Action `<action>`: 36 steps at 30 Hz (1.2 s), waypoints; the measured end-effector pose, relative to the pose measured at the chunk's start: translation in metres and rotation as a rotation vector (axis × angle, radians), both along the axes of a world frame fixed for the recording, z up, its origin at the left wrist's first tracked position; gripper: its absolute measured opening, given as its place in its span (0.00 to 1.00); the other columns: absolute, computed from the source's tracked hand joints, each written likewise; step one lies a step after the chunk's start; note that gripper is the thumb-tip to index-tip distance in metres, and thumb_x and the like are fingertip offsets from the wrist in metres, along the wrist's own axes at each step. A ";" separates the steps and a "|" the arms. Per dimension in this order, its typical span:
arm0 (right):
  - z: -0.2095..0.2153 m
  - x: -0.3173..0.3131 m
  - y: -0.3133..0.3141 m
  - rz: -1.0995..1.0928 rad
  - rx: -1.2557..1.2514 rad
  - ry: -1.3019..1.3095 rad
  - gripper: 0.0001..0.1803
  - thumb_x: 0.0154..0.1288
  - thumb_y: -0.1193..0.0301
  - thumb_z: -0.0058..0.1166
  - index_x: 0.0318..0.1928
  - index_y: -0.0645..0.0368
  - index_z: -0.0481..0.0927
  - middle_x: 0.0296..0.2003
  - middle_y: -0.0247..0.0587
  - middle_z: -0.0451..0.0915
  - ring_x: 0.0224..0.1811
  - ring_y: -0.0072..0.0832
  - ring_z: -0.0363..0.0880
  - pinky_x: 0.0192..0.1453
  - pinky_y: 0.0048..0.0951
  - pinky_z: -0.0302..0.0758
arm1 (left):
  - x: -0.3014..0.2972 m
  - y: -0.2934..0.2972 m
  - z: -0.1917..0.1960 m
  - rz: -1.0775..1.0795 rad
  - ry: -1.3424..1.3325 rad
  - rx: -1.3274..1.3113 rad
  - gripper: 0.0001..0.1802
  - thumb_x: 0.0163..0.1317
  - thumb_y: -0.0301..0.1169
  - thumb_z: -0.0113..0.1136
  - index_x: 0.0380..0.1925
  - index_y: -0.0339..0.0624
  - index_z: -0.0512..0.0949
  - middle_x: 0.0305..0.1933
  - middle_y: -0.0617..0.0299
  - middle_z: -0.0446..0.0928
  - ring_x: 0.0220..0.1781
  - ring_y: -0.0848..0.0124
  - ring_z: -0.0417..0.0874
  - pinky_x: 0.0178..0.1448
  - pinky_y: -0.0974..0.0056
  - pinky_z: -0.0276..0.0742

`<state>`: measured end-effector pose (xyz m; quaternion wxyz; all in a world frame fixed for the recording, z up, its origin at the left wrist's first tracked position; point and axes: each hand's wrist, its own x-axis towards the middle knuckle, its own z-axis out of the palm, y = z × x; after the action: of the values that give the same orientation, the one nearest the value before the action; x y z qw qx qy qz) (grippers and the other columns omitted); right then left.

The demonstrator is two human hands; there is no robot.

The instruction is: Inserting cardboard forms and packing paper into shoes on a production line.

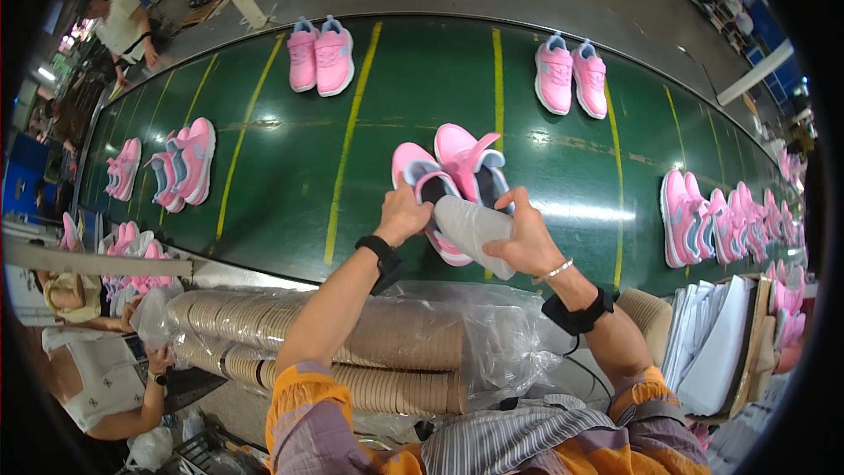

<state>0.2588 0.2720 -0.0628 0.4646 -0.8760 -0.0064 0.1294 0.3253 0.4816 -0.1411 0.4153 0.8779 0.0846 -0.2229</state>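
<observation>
Left hand: the left hand (403, 218) is closed around the collar of a pink child's sneaker with a pale blue lining (428, 202), thumb and fingers wrapped on its rim so that the opening faces the person.

Right hand: the right hand (526, 237) pinches one end of a grey, moulded paper shoe stuffer (472, 230), fingers curled over the top of it and the thumb underneath.

Where the stuffer lies: it spans the gap between the two hands, its free end touching the mouth of the held sneaker, just beside the left thumb.

Long axis: the stuffer runs from lower right to upper left, roughly in line with the sneaker, whose toe points away from the person across the belt.

Nearer hand: the right hand carries the stuffer; the left hand only steadies the shoe and is the nearer one to the opening.

Second shoe: the matching pink sneaker with a raised strap (470, 163) sits just behind the held one, touching it, on the dark green conveyor belt with yellow cross lines (281, 176).

Around: more pink pairs lie well apart along the belt; stacks of brown paper stuffers in a clear plastic bag (387, 343) rest below the forearms, near the person's body.
</observation>
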 end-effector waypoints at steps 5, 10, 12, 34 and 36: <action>-0.053 0.033 0.021 0.139 -0.337 -0.034 0.30 0.40 0.76 0.58 0.44 0.71 0.59 0.30 0.65 0.76 0.37 0.58 0.77 0.42 0.50 0.73 | 0.006 -0.022 -0.006 -0.225 -0.087 -0.031 0.30 0.51 0.33 0.57 0.53 0.29 0.62 0.31 0.36 0.77 0.36 0.44 0.81 0.47 0.51 0.77; -0.055 -0.017 0.030 0.147 -0.183 -0.438 0.37 0.38 0.71 0.66 0.48 0.72 0.61 0.44 0.65 0.69 0.46 0.56 0.72 0.49 0.47 0.71 | -0.005 -0.012 -0.001 -0.345 -0.126 0.171 0.27 0.53 0.36 0.58 0.49 0.31 0.63 0.33 0.39 0.78 0.37 0.46 0.81 0.42 0.51 0.78; -0.063 -0.028 0.019 0.301 -0.212 -0.390 0.34 0.39 0.71 0.65 0.47 0.70 0.64 0.45 0.62 0.67 0.48 0.54 0.70 0.51 0.44 0.71 | -0.011 -0.013 -0.001 -0.422 -0.181 0.255 0.31 0.52 0.39 0.59 0.51 0.34 0.61 0.38 0.40 0.78 0.44 0.44 0.79 0.47 0.48 0.75; -0.129 -0.229 -0.074 0.853 -0.428 -0.563 0.07 0.54 0.70 0.48 0.36 0.51 0.74 0.35 0.33 0.73 0.42 0.32 0.72 0.45 0.35 0.71 | -0.315 -0.013 0.080 -0.685 -0.611 0.288 0.39 0.46 0.52 0.65 0.54 0.41 0.70 0.54 0.55 0.71 0.59 0.58 0.67 0.64 0.50 0.59; -0.125 -0.228 -0.084 0.871 -0.501 -0.498 0.05 0.52 0.72 0.49 0.32 0.54 0.74 0.30 0.35 0.73 0.37 0.33 0.74 0.39 0.32 0.73 | -0.330 -0.022 0.065 -0.658 -0.644 0.344 0.40 0.46 0.55 0.63 0.54 0.40 0.70 0.53 0.56 0.71 0.58 0.59 0.67 0.63 0.51 0.60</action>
<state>0.0306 0.1884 -0.1877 0.1303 -0.8803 -0.4460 0.0962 -0.0044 0.4592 -0.0758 0.1768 0.9383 -0.2942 -0.0424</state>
